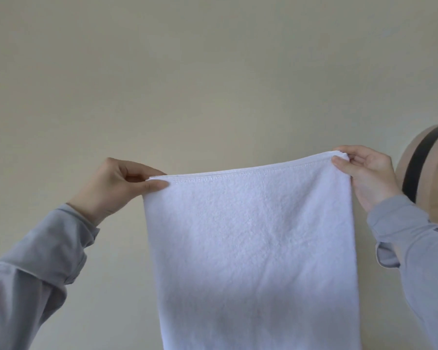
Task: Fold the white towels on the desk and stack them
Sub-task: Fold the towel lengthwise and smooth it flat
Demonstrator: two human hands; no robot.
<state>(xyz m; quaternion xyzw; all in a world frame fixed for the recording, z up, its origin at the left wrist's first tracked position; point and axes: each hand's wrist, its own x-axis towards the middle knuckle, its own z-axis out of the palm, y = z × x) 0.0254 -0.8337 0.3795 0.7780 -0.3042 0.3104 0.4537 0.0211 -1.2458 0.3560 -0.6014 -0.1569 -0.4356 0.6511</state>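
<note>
I pinch the white terry towel (253, 248) by its hemmed top corners, left hand (116, 188) and right hand (364, 173), its long axis hanging straight below.

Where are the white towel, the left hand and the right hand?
white towel (250, 248): head view, middle of the hanging cloth.
left hand (120, 188): head view, middle of hand.
right hand (366, 175): head view, middle of hand.

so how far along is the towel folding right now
Done: no folded towel or stack is in view. In hand: one white towel hangs in front of the wall, the left hand pinching one top corner and the right hand the other. Its top edge looks layered, so it is perhaps folded once. Left: finish folding it and stack it.
</note>
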